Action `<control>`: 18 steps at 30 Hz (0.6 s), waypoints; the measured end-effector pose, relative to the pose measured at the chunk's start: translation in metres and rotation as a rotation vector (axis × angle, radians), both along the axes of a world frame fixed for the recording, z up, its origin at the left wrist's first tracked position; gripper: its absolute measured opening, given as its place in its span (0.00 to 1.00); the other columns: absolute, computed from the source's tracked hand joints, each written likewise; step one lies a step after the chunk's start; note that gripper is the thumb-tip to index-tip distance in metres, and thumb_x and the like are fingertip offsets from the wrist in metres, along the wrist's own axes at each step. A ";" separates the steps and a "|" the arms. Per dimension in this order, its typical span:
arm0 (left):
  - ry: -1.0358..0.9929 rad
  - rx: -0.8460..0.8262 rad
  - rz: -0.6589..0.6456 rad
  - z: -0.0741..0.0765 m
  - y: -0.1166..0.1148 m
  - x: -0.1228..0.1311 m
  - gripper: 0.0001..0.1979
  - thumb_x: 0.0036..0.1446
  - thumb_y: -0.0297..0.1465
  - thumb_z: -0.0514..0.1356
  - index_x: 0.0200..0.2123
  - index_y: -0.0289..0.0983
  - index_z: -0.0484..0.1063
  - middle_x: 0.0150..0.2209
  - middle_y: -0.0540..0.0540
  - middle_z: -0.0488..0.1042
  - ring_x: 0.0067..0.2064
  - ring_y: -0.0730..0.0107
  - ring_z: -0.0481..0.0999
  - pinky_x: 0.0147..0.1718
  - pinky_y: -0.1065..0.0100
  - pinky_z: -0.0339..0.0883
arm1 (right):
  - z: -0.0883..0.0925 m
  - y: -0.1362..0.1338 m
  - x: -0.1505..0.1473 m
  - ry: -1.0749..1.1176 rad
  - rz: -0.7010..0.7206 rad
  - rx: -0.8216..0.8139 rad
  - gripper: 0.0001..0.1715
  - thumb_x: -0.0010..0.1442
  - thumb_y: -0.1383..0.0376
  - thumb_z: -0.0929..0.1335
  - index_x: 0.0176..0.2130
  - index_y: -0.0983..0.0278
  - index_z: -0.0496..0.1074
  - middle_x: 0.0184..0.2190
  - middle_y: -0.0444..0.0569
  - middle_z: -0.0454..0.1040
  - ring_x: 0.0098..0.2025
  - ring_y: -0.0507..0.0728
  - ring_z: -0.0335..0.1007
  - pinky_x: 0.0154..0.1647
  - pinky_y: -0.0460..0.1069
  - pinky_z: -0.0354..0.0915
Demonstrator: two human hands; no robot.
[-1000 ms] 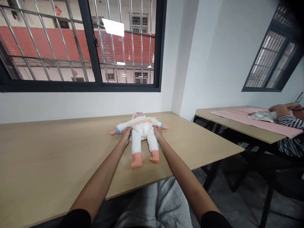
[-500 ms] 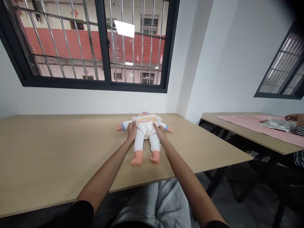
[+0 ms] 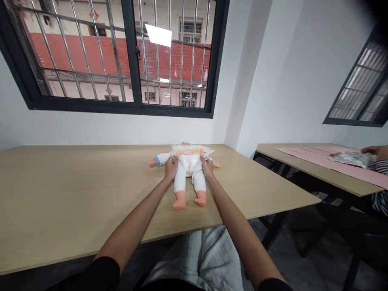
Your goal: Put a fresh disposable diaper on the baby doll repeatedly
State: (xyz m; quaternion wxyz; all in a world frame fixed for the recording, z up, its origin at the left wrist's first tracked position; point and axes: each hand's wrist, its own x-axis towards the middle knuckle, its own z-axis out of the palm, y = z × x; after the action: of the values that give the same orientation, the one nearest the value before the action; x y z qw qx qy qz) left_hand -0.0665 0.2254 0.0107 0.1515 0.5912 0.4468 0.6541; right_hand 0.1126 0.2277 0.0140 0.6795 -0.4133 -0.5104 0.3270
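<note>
A baby doll (image 3: 180,182) in white clothes with blue cuffs lies on its back on the table (image 3: 91,178), feet towards me. Over its hips and belly is a white diaper (image 3: 190,162) with a yellow and pink band near the top. My left hand (image 3: 171,167) is closed on the diaper's left side, by the doll's hip. At the opposite side my right hand (image 3: 207,167) pinches the diaper's edge, thumb on top. The diaper's upper flap hides the doll's chest, and only the top of its head shows behind.
A barred window (image 3: 138,107) is set in the white wall behind the table. To the right, a second table (image 3: 321,173) bears a pink mat (image 3: 315,152) and a pale cloth item (image 3: 353,158). Another person's hand (image 3: 374,151) rests by that cloth.
The doll's legs have shifted slightly to the right. Both my hands have moved a little to the right, and the diaper's top edge is spread wider and flatter.
</note>
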 end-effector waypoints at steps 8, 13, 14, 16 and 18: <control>0.085 -0.018 0.138 0.006 -0.001 -0.003 0.16 0.61 0.40 0.46 0.25 0.41 0.62 0.26 0.45 0.69 0.33 0.59 0.70 0.36 0.64 0.57 | -0.005 0.001 -0.002 -0.339 -0.241 0.148 0.18 0.59 0.51 0.58 0.27 0.61 0.57 0.22 0.39 0.57 0.27 0.51 0.52 0.31 0.46 0.54; 0.036 -0.020 0.161 0.009 0.002 -0.004 0.15 0.60 0.40 0.49 0.22 0.42 0.61 0.24 0.47 0.67 0.33 0.60 0.69 0.37 0.65 0.57 | -0.005 0.001 -0.003 -0.369 -0.280 0.110 0.17 0.59 0.52 0.58 0.26 0.61 0.58 0.22 0.40 0.59 0.27 0.52 0.55 0.31 0.47 0.54; 0.010 -0.023 0.146 0.009 0.003 -0.005 0.15 0.59 0.39 0.50 0.22 0.41 0.61 0.23 0.48 0.66 0.32 0.61 0.69 0.37 0.66 0.57 | -0.006 0.002 -0.002 -0.358 -0.282 0.093 0.18 0.58 0.52 0.59 0.26 0.62 0.59 0.22 0.41 0.61 0.27 0.52 0.56 0.31 0.47 0.54; -0.056 -0.055 0.099 0.008 0.006 -0.007 0.14 0.56 0.38 0.53 0.21 0.41 0.59 0.22 0.50 0.64 0.31 0.63 0.67 0.36 0.66 0.57 | -0.007 0.004 0.000 -0.324 -0.269 0.065 0.18 0.56 0.51 0.61 0.26 0.62 0.61 0.23 0.42 0.64 0.27 0.53 0.58 0.31 0.47 0.55; -0.117 -0.111 0.042 0.004 0.008 -0.010 0.12 0.52 0.36 0.56 0.20 0.40 0.57 0.21 0.52 0.62 0.29 0.66 0.66 0.34 0.67 0.58 | -0.011 0.008 0.003 -0.276 -0.218 0.036 0.19 0.54 0.51 0.62 0.26 0.64 0.64 0.24 0.44 0.68 0.28 0.54 0.61 0.32 0.47 0.57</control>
State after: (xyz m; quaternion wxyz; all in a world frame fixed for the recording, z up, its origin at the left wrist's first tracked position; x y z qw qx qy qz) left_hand -0.0761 0.2335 0.0150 0.1959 0.5332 0.4850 0.6649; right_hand 0.1152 0.2357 0.0030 0.6417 -0.4950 -0.5568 0.1821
